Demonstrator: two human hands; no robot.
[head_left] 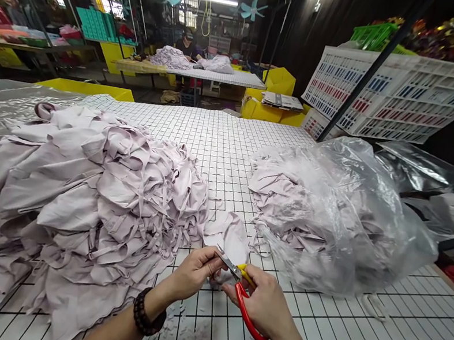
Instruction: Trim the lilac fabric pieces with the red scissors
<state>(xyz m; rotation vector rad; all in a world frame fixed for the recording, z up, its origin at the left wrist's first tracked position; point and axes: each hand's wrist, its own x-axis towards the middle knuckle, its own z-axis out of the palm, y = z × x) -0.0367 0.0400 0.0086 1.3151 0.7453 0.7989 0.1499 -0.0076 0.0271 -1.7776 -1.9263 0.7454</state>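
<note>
left hand point(193, 273): fingers closed, thumb and forefinger pinching the edge of a pale cloth point(233, 237). right hand point(264, 301): fingers wrapped round the scissors point(246, 315), one handle red, the other yellow. the blades point up and to the left, tips at the left fingertips; whether they are touching the cloth cannot be told.

the cloth lies on the table point(230, 153), between the pile point(75, 184) on the left and the bag point(346, 214) on the right, its near end partly hidden by the hands. the table bears a black grid on white. the pile is loose, creased cloth of like colour, with narrow straps showing. the bag is clear plastic, lying over more such cloth. small scraps point(192, 331) are scattered near the table's front edge, between the forearms. a dark beaded bracelet point(144, 311) is on the left wrist. beyond, a co-worker point(186, 45) is at the far table point(229, 79).
</note>
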